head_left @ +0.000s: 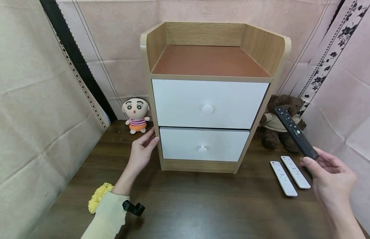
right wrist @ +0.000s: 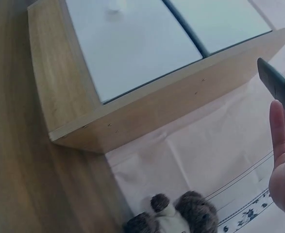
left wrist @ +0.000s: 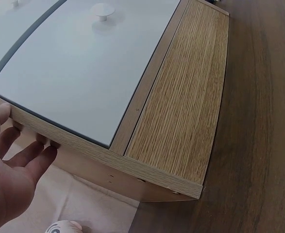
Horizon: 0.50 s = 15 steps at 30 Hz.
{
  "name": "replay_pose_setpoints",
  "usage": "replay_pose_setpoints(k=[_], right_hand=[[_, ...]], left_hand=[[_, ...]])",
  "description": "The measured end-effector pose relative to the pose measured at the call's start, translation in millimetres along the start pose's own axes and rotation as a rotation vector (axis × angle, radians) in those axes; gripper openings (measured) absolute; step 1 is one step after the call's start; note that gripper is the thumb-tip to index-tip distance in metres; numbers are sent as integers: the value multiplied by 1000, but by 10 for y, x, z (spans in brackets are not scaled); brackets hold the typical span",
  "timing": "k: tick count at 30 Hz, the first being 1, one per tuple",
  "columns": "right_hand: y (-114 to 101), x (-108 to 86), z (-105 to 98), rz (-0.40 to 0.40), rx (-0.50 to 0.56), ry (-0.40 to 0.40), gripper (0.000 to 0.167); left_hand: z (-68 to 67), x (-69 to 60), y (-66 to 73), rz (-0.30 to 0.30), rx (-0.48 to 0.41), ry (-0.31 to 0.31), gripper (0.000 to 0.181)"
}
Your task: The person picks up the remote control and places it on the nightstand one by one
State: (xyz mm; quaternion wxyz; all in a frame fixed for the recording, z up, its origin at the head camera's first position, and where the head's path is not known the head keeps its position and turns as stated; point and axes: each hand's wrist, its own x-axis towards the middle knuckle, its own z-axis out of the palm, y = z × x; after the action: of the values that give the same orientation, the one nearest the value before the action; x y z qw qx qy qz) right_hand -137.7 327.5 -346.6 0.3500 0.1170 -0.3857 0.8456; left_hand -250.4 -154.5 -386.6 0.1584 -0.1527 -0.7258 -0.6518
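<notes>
Right grip [head_left: 334, 177] — brown tabletop [head_left: 203, 202], pale cloth [head_left: 44, 99]

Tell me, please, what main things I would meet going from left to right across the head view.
Yellow fluffy bundle, cartoon doll, cabinet, white remote, second white remote, right grip.

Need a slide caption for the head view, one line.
Left hand touching the side of the cabinet, right hand holding a black remote, two white remotes on the table.
</notes>
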Motion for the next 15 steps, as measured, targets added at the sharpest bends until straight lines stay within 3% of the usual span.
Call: replay_pose_setpoints(k=[6, 12, 15], right_hand=[[-80, 60, 106, -79, 121, -125, 40], [-163, 86, 247, -125, 68, -145, 39], [-187, 80, 317, -110, 44, -135, 41]], left_hand=[[9, 1, 7, 8, -17, -11, 47], [9, 2, 6, 10, -26, -8, 46], [3, 1, 2, 8, -21, -5, 46]])
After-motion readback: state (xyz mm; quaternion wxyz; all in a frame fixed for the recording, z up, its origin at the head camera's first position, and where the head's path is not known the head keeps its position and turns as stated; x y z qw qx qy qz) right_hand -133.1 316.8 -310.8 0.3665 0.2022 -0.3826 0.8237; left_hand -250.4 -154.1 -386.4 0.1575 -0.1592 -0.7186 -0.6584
